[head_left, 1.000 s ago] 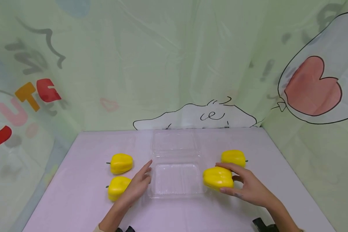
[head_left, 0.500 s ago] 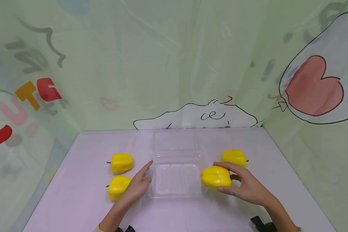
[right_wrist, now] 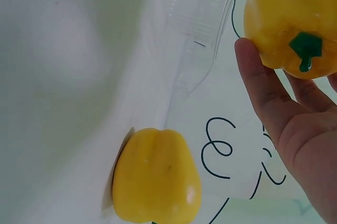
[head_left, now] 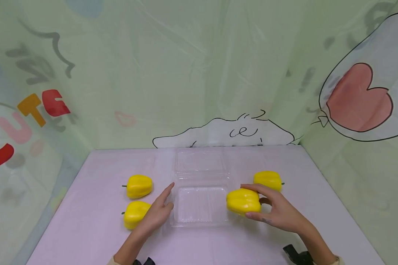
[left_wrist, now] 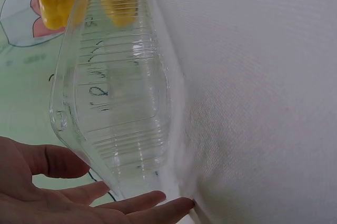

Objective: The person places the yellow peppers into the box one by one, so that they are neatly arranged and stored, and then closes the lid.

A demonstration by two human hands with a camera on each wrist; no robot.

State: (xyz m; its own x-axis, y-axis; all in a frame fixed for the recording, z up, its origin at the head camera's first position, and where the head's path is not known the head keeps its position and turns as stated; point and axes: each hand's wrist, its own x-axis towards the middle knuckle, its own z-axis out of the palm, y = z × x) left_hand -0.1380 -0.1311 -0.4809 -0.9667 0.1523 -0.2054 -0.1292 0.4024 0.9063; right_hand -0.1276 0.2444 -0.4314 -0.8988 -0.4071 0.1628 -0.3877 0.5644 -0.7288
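My right hand grips a yellow bell pepper, thumb below and fingers over the top. That pepper hangs over the right rim of a clear plastic clamshell box, whose lid lies folded back behind it. In the right wrist view, the held pepper's green stem points toward the palm. My left hand has its fingers extended at the box's left side; in the left wrist view the fingertips lie right at the box wall.
Two yellow peppers lie at left, one farther back and one nearer, partly behind the left hand. Another pepper lies behind the right hand. A printed curtain encloses the back and sides of the pale table.
My right hand has carried its pepper a short way left, over the box's right rim. The left hand, the box and the other peppers have stayed in place.
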